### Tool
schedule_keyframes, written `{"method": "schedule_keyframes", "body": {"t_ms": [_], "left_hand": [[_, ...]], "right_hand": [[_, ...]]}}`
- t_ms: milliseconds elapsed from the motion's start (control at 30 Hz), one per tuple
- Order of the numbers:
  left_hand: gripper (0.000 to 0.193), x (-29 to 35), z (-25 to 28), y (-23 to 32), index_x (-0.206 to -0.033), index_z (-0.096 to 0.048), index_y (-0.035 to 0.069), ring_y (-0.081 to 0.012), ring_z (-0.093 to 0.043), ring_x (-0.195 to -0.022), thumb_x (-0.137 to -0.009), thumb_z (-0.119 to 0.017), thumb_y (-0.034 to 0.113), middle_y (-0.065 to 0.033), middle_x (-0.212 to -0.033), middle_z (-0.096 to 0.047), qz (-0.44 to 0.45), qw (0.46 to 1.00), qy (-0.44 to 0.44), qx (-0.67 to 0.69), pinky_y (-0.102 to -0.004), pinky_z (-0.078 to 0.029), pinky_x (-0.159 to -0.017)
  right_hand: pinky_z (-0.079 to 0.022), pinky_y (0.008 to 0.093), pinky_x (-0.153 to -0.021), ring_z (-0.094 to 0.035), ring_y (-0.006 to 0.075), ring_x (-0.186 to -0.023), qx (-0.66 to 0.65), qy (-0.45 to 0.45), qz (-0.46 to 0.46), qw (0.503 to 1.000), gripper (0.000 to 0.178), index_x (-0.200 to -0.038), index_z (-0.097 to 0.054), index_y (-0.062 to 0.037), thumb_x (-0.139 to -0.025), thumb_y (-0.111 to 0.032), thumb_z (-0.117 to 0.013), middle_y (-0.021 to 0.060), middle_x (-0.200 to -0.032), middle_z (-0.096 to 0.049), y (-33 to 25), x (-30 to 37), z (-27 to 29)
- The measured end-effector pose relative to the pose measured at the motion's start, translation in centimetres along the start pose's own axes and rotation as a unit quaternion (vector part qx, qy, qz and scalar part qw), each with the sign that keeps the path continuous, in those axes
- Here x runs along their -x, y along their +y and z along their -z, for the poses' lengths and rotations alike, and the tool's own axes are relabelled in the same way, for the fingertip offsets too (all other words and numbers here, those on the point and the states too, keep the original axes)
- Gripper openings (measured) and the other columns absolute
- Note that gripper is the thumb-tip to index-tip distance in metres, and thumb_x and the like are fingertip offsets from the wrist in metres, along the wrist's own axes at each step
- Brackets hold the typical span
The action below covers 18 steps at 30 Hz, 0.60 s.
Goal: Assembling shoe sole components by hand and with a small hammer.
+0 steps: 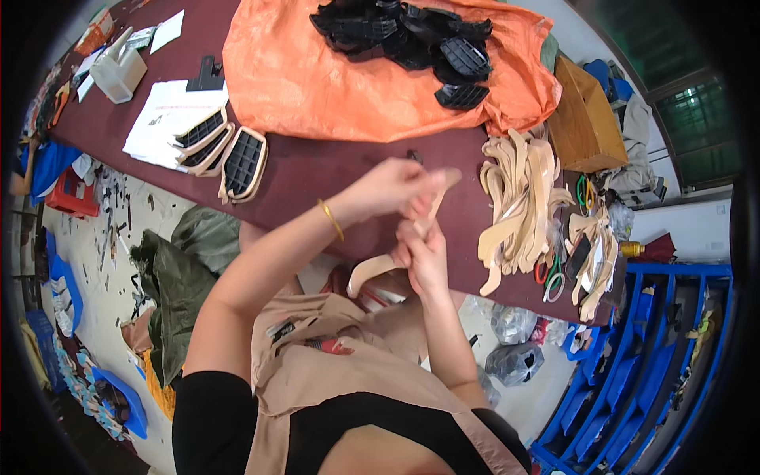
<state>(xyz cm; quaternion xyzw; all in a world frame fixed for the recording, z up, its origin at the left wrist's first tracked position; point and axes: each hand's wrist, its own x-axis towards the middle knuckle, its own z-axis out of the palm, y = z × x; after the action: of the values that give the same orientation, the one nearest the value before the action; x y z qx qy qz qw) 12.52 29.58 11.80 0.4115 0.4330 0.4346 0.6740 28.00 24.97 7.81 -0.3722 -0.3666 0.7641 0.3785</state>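
Note:
My right hand [423, 255] is closed around a long, curved beige strip [370, 271], whose lower end hooks out to the left below the table edge. At the strip's upper part, my left hand [400, 190] has its fingers pinched together against it; they are somewhat blurred. To the right, a heap of similar beige strips [518, 206] lies on the dark red table [332, 170]. Several black ribbed pads with beige edging [245, 162] rest left of my forearm. More black ribbed pieces [463, 59] are piled on an orange woven sack [340, 99] at the far side.
Scissors with red and green handles [554, 286] lie near the right table edge, beside a smaller strip bundle [594, 257]. A wooden box [584, 119] stands behind. Blue shelving [633, 356] is at lower right. White paper [162, 119] and a pale container [119, 75] sit far left.

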Motion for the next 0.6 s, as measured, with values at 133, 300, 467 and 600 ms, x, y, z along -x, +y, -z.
{"method": "schedule_keyframes", "body": {"t_ms": [133,300,467,600], "left_hand": [[0.033,-12.2,6.0,0.8,-0.095,-0.063,0.0,-0.0159,-0.064,-0.069,-0.086,-0.062,0.032,-0.0083,-0.077,-0.066,-0.183,0.913,0.156,-0.33,-0.0275,-0.05,-0.06],[0.038,-25.1,3.3,1.3,-0.107,-0.063,0.007,-0.033,-0.064,-0.085,-0.088,-0.055,0.039,-0.0171,-0.091,-0.066,-0.275,0.858,0.186,-0.392,-0.0386,-0.049,-0.075],[0.051,-27.5,3.6,-0.1,-0.097,-0.062,0.011,-0.0374,-0.059,-0.093,-0.086,-0.046,0.057,-0.0214,-0.096,-0.063,-0.23,0.881,0.165,-0.38,-0.0454,-0.047,-0.079],[0.023,-19.0,7.5,-1.2,-0.092,-0.046,0.007,-0.0132,-0.056,-0.072,-0.085,-0.065,0.019,-0.0056,-0.083,-0.054,-0.243,0.928,0.247,0.137,-0.0273,-0.047,-0.059]], "right_hand": [[-0.047,0.0262,-0.054,-0.057,0.016,-0.058,-0.076,-0.008,-0.015,0.997,0.04,-0.102,-0.055,0.0,-0.099,-0.035,-0.036,0.0092,-0.083,-0.059,-0.5,2.1,4.2],[-0.039,0.0299,-0.084,-0.053,0.0169,-0.088,0.275,0.134,0.179,0.935,0.04,-0.103,-0.063,0.0037,-0.097,-0.031,-0.043,0.0071,-0.103,-0.057,-0.5,3.9,6.0],[-0.033,0.0204,-0.053,-0.045,0.0056,-0.06,0.295,0.295,0.23,0.879,0.042,-0.095,-0.06,0.0028,-0.097,-0.036,-0.044,-0.0025,-0.067,-0.049,-3.3,4.0,7.6],[-0.03,0.0219,-0.049,-0.039,0.0075,-0.056,-0.102,0.221,0.234,0.941,0.024,-0.1,-0.055,-0.0049,-0.095,-0.028,-0.049,-0.0026,-0.067,-0.044,-5.9,4.8,8.3]]}}
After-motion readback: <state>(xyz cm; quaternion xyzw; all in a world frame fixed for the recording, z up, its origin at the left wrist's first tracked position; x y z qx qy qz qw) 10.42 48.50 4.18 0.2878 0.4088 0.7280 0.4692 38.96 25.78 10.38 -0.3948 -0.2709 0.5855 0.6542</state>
